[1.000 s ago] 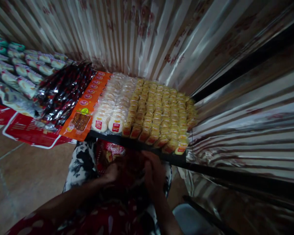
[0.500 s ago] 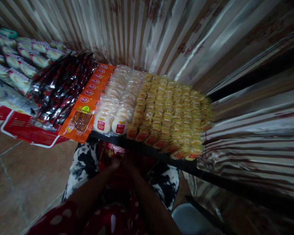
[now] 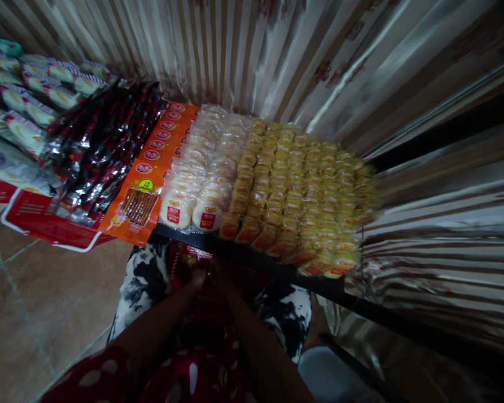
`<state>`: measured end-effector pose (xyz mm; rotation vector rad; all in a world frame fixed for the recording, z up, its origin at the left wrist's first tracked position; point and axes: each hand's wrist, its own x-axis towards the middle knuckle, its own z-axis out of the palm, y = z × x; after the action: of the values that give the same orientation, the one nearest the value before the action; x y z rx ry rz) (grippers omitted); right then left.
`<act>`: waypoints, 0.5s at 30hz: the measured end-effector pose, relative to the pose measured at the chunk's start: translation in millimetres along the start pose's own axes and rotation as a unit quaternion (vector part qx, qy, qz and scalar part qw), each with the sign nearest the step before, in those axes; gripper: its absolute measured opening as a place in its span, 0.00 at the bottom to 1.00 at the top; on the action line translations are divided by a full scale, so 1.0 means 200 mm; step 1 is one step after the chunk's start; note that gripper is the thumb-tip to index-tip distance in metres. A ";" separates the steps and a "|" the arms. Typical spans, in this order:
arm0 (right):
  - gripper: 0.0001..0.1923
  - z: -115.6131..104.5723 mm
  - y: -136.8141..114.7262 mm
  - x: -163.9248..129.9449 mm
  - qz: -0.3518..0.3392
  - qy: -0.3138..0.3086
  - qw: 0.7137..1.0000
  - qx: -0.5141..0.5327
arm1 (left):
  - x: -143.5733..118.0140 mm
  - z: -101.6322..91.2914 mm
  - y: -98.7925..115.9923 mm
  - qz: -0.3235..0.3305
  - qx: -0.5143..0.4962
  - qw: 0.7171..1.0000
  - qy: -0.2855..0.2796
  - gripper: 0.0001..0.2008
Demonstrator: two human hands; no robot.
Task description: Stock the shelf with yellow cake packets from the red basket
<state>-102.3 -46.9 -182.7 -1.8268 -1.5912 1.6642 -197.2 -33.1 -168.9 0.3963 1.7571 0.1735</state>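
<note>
Hands meet low centre of frame, in shadow just under dark shelf edge [image 3: 252,260]. Left hand [image 3: 196,278] and right hand [image 3: 220,278] both at red snack packet [image 3: 193,257] held over lap; grip too dark to tell, open or closed unclear. Above, on shelf: yellow cakes [image 3: 302,190], round white cakes [image 3: 205,173], orange packets [image 3: 151,179], dark red packets [image 3: 101,151] at left

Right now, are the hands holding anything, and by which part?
Cannot tell. Left hand and right hand meet at a dark red printed packet under the black shelf edge; the grip is too dark.
</note>
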 end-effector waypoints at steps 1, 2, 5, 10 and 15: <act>0.12 0.00 -0.01 0.00 0.004 -0.001 1.000 0.004 | -0.01 0.00 0.00 -0.002 -0.011 1.000 0.003 0.15; 0.10 0.00 -0.02 0.00 0.008 -0.002 1.000 0.008 | -0.03 0.00 0.00 -0.005 -0.023 1.000 0.003 0.15; 0.08 -0.03 -0.06 -0.01 0.012 0.000 1.000 0.014 | -0.08 -0.02 0.01 0.009 -0.065 0.998 -0.002 0.14; 0.17 -0.14 -0.16 -0.10 -0.008 0.050 0.999 0.013 | -0.21 -0.09 0.05 0.062 -0.125 0.989 -0.044 0.12; 0.19 -0.26 -0.26 -0.25 -0.042 0.080 0.996 0.007 | -0.39 -0.22 0.13 0.088 -0.127 0.983 -0.097 0.14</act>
<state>-77.6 -39.3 -98.1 -1.8107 -1.5615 1.4511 -221.3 -32.8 -79.6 0.3687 1.4857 0.4666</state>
